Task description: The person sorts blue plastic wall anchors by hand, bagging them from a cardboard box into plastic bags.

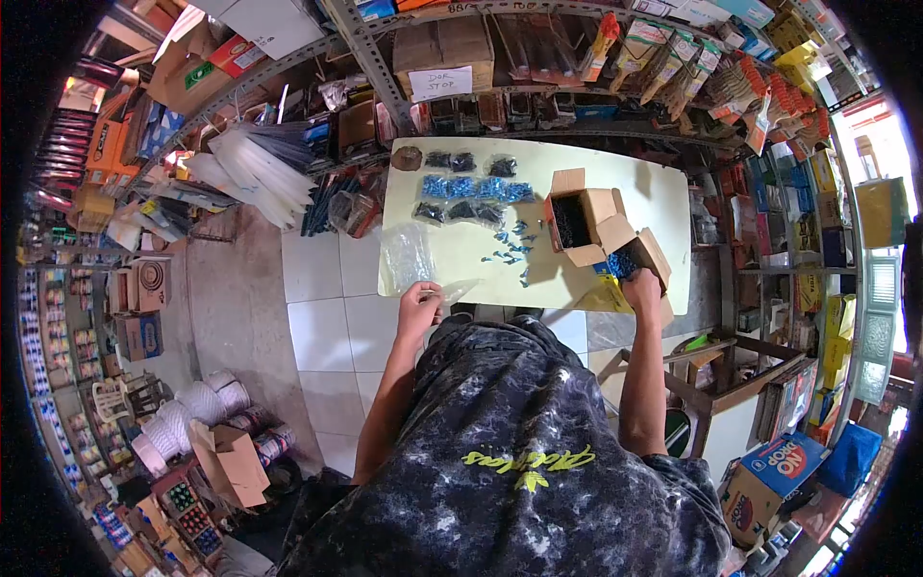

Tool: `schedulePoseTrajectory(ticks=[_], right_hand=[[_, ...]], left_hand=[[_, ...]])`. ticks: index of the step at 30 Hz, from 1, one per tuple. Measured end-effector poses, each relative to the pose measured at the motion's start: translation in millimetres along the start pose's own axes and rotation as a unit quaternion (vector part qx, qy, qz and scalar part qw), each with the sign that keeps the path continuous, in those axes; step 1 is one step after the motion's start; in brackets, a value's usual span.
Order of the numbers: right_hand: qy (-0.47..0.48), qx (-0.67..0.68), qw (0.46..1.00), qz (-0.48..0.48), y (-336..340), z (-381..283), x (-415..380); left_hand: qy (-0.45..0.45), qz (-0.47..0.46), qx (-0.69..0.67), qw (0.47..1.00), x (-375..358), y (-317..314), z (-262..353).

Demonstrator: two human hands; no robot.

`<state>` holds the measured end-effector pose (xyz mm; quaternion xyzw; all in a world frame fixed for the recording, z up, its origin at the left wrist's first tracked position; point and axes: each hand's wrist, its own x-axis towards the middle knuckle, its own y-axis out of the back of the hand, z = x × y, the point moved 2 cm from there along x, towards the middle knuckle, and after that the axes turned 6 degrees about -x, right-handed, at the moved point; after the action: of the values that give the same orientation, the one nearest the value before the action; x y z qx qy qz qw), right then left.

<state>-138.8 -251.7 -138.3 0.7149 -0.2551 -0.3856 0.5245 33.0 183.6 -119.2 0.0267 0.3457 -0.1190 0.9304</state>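
Observation:
My left hand [420, 310] is closed on a clear plastic bag [461, 289] at the table's front edge. My right hand [642, 290] reaches into an open cardboard box [653, 258] of blue pieces [620, 263]; its fingertips are hidden among them. Behind that box stands another open box [571, 219] holding dark pieces. Loose blue pieces [511, 250] lie scattered on the pale table [586, 159]. Farther back are a row of blue packets [476, 188] and dark packets [461, 162] behind and in front of it. More clear bags [407, 255] lie flat at the table's left.
A round brown object [407, 159] sits at the table's back left corner. Loaded metal shelves [577, 94] stand behind the table and at both sides. Yellow plastic [606, 294] lies under the box near my right hand. A wooden frame [740, 375] stands at the right.

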Motion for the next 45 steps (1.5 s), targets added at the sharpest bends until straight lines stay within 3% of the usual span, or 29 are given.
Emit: schedulePoseTrajectory(ticks=[5, 7, 8, 9, 11, 12, 14, 18, 20, 22, 24, 26, 28, 32, 35, 37, 38, 41, 42, 44, 45], right_hand=[[0.043, 0.028, 0.998, 0.035, -1, 7, -7], [0.041, 0.048, 0.985, 0.160, 7, 2, -9], [0.042, 0.048, 0.985, 0.160, 11, 0, -8], [-0.002, 0.222, 0.970, 0.102, 30, -12, -16], [-0.059, 0.487, 0.872, -0.003, 71, -51, -44], [-0.062, 0.487, 0.871, -0.002, 69, -57, -49], [-0.016, 0.595, 0.791, -0.144, 62, -71, -56], [0.060, 0.531, 0.765, -0.361, 16, -110, -76], [-0.029, 0.568, 0.721, -0.395, -21, -131, -85], [-0.009, 0.547, 0.746, -0.381, -43, -144, -83], [-0.051, 0.653, 0.688, -0.313, -76, -153, -70], [-0.063, 0.665, 0.677, -0.308, -90, -160, -56], [-0.136, 0.688, 0.646, -0.302, -97, -169, -47], [-0.132, 0.672, 0.663, -0.304, -83, -178, -43], [-0.121, 0.675, 0.685, -0.245, -53, -181, -53], [0.030, 0.683, 0.718, -0.135, -19, -173, -63], [0.035, 0.658, 0.750, -0.049, -2, -165, -67], [0.060, 0.539, 0.819, 0.189, 22, -121, -55], [0.025, 0.510, 0.828, 0.231, 29, -108, -50], [0.018, 0.352, 0.901, 0.254, 22, -72, -34], [0.040, 0.234, 0.947, 0.216, 6, -49, -22]], left_hand=[[0.002, -0.002, 0.004, 1.000, 1, -1, -2], [-0.003, -0.010, 0.007, 1.000, 1, -2, -1], [-0.003, -0.009, 0.007, 1.000, 1, -1, 0], [-0.007, -0.005, 0.009, 1.000, 1, 0, 0], [-0.009, -0.003, 0.012, 1.000, 1, 0, -1], [-0.003, -0.006, 0.019, 1.000, 1, 1, -2], [0.003, -0.010, 0.028, 1.000, 1, 2, -3], [-0.004, -0.006, 0.016, 1.000, -2, 2, -4], [-0.005, -0.012, 0.011, 1.000, -4, 3, -6], [-0.005, -0.014, 0.004, 1.000, -6, 2, -3], [-0.004, -0.008, 0.002, 1.000, -8, 4, -2], [-0.003, -0.005, -0.001, 1.000, -9, 6, -2], [-0.006, -0.002, -0.008, 1.000, -8, 10, -6], [0.004, -0.003, 0.003, 1.000, -6, 16, -14], [0.008, -0.001, 0.002, 1.000, -7, 16, -13], [0.005, 0.003, 0.006, 1.000, -8, 15, -13], [0.006, 0.004, 0.004, 1.000, -8, 15, -13], [0.002, -0.003, 0.003, 1.000, -5, 16, -16], [0.003, -0.002, 0.003, 1.000, -4, 16, -17], [0.005, -0.006, 0.005, 1.000, -2, 14, -18], [0.006, -0.007, 0.004, 1.000, -1, 12, -18]])
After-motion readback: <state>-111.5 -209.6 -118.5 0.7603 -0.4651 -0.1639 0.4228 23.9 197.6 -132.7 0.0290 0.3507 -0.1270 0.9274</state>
